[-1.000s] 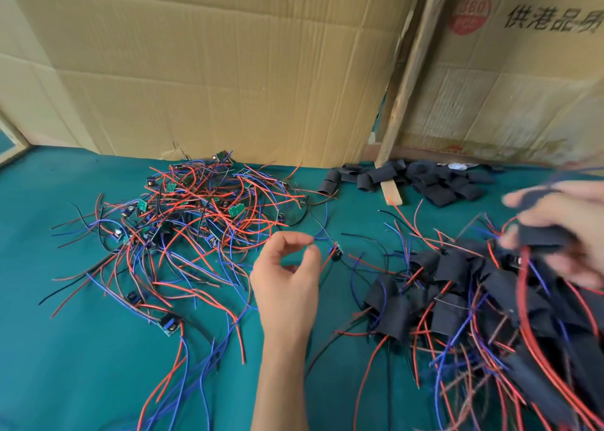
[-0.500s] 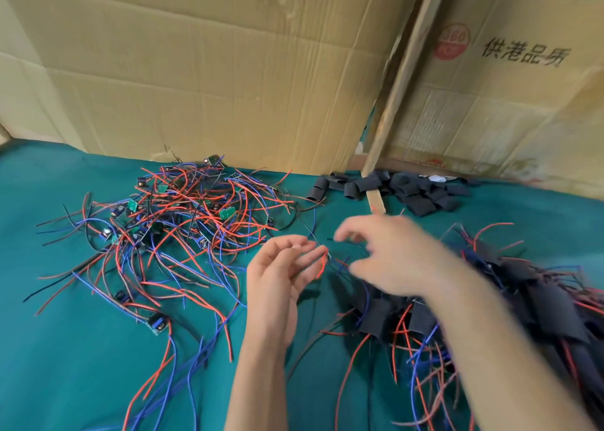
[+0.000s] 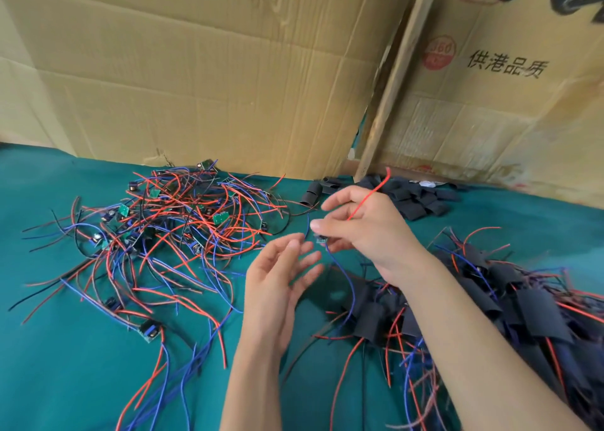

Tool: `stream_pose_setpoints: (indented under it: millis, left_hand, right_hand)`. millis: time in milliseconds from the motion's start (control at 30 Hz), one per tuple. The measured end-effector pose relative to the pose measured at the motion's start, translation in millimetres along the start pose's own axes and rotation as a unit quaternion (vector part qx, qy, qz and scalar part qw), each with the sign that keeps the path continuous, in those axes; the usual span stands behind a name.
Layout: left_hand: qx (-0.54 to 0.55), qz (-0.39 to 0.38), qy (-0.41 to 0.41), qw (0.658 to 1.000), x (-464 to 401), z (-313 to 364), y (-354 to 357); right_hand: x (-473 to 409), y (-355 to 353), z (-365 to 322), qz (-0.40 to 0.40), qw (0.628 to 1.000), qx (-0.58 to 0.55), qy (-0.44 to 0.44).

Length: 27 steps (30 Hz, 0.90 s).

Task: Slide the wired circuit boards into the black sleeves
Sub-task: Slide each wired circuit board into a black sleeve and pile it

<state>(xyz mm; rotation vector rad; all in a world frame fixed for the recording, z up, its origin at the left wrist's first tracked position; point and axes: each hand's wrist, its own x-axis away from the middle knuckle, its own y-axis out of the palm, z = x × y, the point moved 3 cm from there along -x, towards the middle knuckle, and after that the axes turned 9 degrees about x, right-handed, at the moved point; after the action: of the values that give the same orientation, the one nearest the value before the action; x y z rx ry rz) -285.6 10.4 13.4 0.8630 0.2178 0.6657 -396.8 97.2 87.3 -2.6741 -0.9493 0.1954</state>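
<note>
My right hand (image 3: 362,228) pinches a small wired circuit board (image 3: 322,240) above the green cloth; its red wire sticks up past my fingers and its blue wire hangs down. My left hand (image 3: 277,283) hovers just left of the board, palm up, fingers loose and holding nothing. A tangle of bare wired boards (image 3: 170,231) with red, blue and black leads lies to the left. Empty black sleeves (image 3: 415,198) are heaped at the back by the cardboard. Boards in black sleeves (image 3: 523,303) pile up on the right under my right forearm.
Green cloth (image 3: 65,381) covers the table. Cardboard sheets (image 3: 212,81) stand as a wall along the back, with a wooden slat (image 3: 392,84) leaning between them. One loose board (image 3: 148,329) with wires lies apart at the front left.
My right hand came over from the sleeved pile on the right and took the board and its wires from my left hand. My left hand let go and opened.
</note>
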Motion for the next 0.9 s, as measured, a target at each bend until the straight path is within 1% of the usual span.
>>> stream_pose_setpoints:
  millis: [33, 100, 167, 233, 367, 433, 533, 567, 600, 633, 667, 700, 733, 767, 800, 867, 900]
  left_hand:
    - [0.006, -0.027, -0.013, 1.000, 1.6, -0.9, 2.7]
    - [-0.003, -0.064, -0.019, 0.998, 3.4, -0.4, 6.4]
    - [-0.017, -0.073, -0.009, 0.997, 4.6, 0.4, 6.1]
    - [-0.024, -0.080, -0.002, 0.997, 5.5, 1.0, 6.0]
    - [-0.013, -0.084, -0.010, 0.996, 5.9, 0.7, 8.2]
    - [0.004, -0.070, -0.023, 0.997, 5.3, 0.0, 7.2]
    - [-0.008, -0.041, -0.040, 0.998, 4.0, -2.2, 4.0]
    - [-0.015, -0.035, -0.042, 0.998, 3.8, -3.0, 2.9]
    - [-0.018, -0.032, -0.043, 0.998, 3.2, -3.3, 1.7]
    - [-0.020, -0.028, -0.042, 0.999, 2.6, -3.7, 0.2]
    - [-0.023, -0.025, -0.042, 0.999, 2.1, -4.0, -1.2]
    - [-0.030, -0.023, -0.042, 0.998, 1.5, -4.0, -2.1]
    - [-0.038, -0.022, -0.042, 0.998, 0.9, -4.2, -2.4]
    - [-0.045, -0.020, -0.044, 0.998, 0.5, -4.8, -2.3]
    - [-0.049, -0.019, -0.047, 0.997, 0.1, -6.0, -1.9]
    - [-0.055, -0.015, -0.053, 0.997, -0.4, -7.4, -1.0]
    - [-0.063, -0.012, -0.052, 0.997, -0.3, -7.8, -1.0]
  right_hand:
    - [0.9, 2.7, -1.8, -0.011, 1.000, -0.010, 0.002]
    - [3.5, 9.8, -3.2, -0.023, 0.999, 0.034, 0.002]
    - [4.5, 12.7, 0.4, -0.029, 0.997, 0.071, 0.005]
    - [4.1, 10.8, 3.9, -0.045, 0.997, 0.064, 0.009]
    - [-2.9, 3.8, -0.2, -0.097, 0.990, 0.101, 0.015]
    - [-11.2, -0.7, -7.5, -0.132, 0.989, 0.064, 0.031]
    - [-34.0, -13.8, -22.1, -0.166, 0.979, -0.099, 0.063]
    - [-44.9, -18.8, -25.5, -0.157, 0.976, -0.135, 0.067]
    - [-57.6, -22.9, -27.3, -0.131, 0.978, -0.143, 0.071]
    - [-70.8, -27.0, -26.1, -0.085, 0.987, -0.114, 0.078]
    - [-83.3, -30.7, -22.0, -0.025, 0.995, -0.045, 0.090]
    - [-95.2, -33.6, -15.9, 0.035, 0.992, 0.062, 0.100]
    - [-105.7, -35.1, -9.0, 0.079, 0.974, 0.190, 0.100]
    - [-114.4, -34.7, -1.2, 0.088, 0.943, 0.309, 0.091]
    - [-121.5, -31.9, 7.7, 0.069, 0.911, 0.399, 0.082]
    - [-131.9, -25.9, 26.9, 0.018, 0.862, 0.500, 0.082]
    - [-135.0, -24.4, 33.3, 0.016, 0.848, 0.523, 0.085]
